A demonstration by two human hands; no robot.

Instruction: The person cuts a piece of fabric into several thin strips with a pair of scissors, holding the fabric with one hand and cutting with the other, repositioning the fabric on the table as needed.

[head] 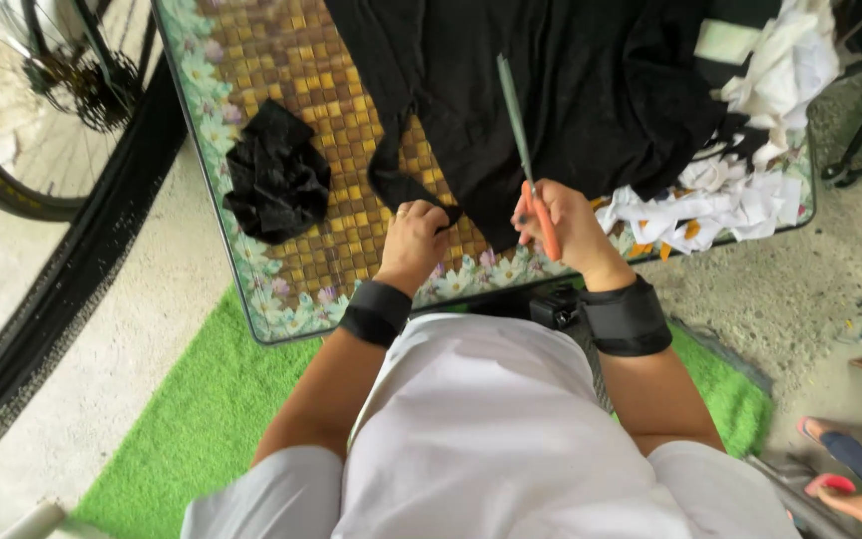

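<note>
White clothing on the person's lap point(481, 429) is seen nearest the lens, with green artificial turf point(202, 419) spread below it. Black wrist bands point(629, 317) are worn on both forearms. Orange-handled scissors point(528, 170) are gripped in the right hand point(566, 225), the blades pointed away and raised over the cloth. A corner of the black fabric point(571, 90) is pinched in the closed left hand point(416, 240), just beside the scissors. Both are held above the near edge of a mosaic-topped table point(291, 80) bordered with flowers. A crumpled black scrap point(276, 175) is laid to the left, and white fabric pieces point(740, 195) are heaped at the right. A bicycle wheel point(42, 110) is seen far left.
</note>
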